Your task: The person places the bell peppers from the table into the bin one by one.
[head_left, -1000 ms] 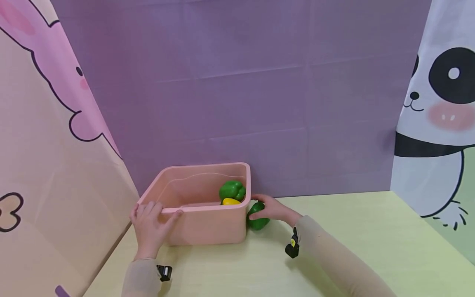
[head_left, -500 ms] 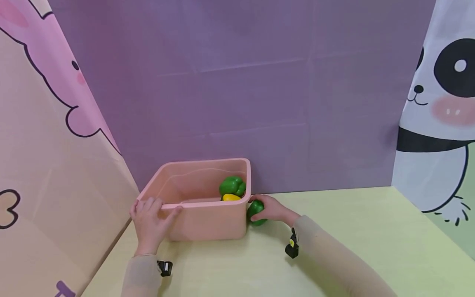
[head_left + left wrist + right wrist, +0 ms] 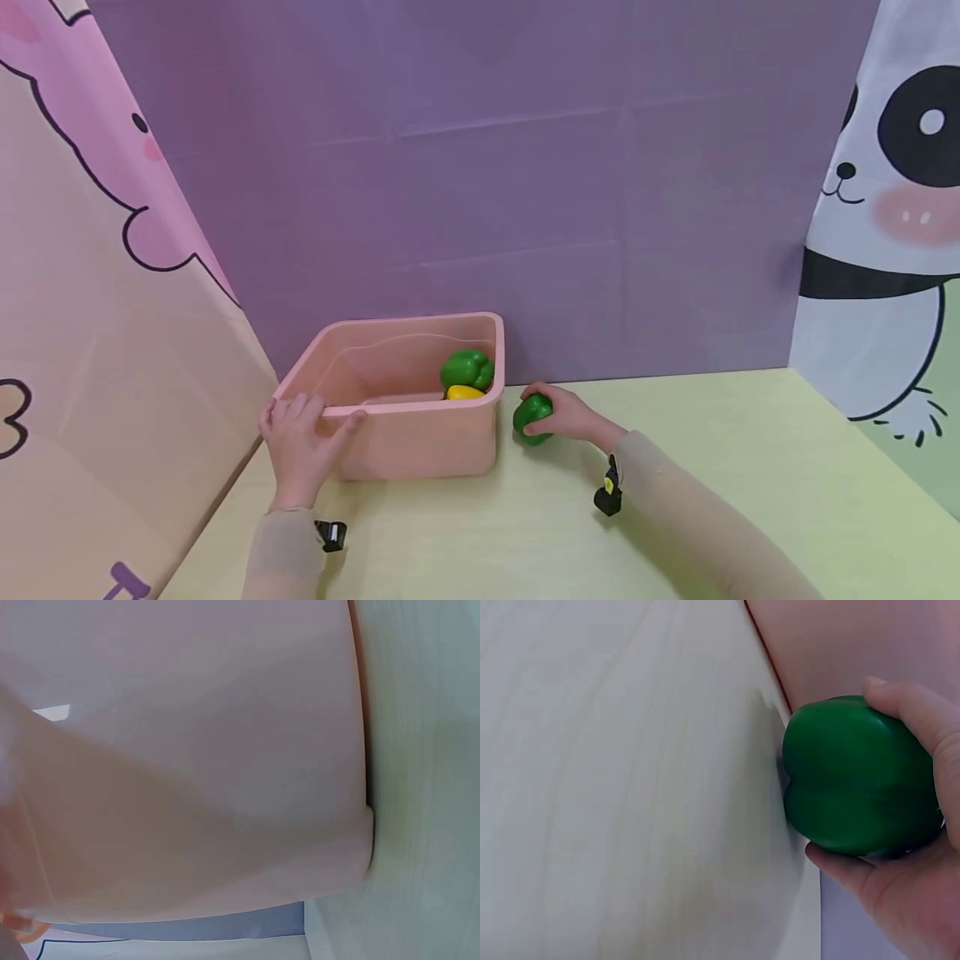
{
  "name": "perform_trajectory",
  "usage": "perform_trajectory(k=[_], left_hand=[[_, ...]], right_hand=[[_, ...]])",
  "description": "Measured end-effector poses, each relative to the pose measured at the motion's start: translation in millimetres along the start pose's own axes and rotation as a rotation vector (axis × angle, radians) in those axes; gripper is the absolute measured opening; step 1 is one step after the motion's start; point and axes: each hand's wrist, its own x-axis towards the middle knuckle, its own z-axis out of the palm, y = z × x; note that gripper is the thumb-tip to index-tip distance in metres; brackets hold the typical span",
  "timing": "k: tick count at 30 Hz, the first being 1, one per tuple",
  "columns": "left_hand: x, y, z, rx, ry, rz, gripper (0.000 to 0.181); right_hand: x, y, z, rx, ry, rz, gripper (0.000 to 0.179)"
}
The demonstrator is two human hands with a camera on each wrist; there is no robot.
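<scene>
A pink plastic bin (image 3: 423, 442) stands on the table against the back sheet. My left hand (image 3: 300, 446) grips its front left corner, fingers over the rim and thumb along the front wall. Just right of the bin, my right hand (image 3: 573, 414) holds a green bell pepper (image 3: 531, 410), with a small gap to the bin wall. The right wrist view shows thumb and fingers on opposite sides of this pepper (image 3: 859, 776), close to the tabletop. Inside the bin at the right lie another green bell pepper (image 3: 465, 367) and a yellow thing (image 3: 465, 392), partly hidden by the front wall.
The pale wooden table (image 3: 690, 450) extends to the right and front. A purple sheet (image 3: 487, 183) hangs directly behind the bin. Printed panels rise on both sides, a pink figure (image 3: 97, 125) at left and a panda (image 3: 885, 200) at right.
My right hand has moved the green bell pepper slightly right, away from the bin's wall. The left hand keeps its grip on the bin. The head view has tilted a little.
</scene>
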Motion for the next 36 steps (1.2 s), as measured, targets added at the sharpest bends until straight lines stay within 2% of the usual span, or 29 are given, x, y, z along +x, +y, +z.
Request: perform_trajectory(k=[4, 13, 18, 27, 36], left_hand=[[-0.3, -0.3, 0.0, 0.009, 0.002, -0.007, 0.069], [-0.1, -0.1, 1.4, 0.002, 0.005, -0.007, 0.068], [-0.1, -0.6, 2.0, 0.001, -0.004, -0.009, 0.067], [-0.2, -2.4, 0.4, 0.004, -0.017, -0.018, 0.065], [0.5, -1.4, 1.2, 0.001, -0.004, -0.014, 0.065]], right_hand=[[-2.9, 6, -4, 0.022, 0.012, 0.017, 0.053], [-11.5, 14, -12, 0.089, 0.02, -0.01, 0.049], [-17.0, 19, -16, 0.073, 0.026, -0.017, 0.052], [-26.8, 24, -24, 0.066, 0.025, -0.047, 0.07], [-30.8, 27, -28, 0.062, 0.047, -0.041, 0.065]])
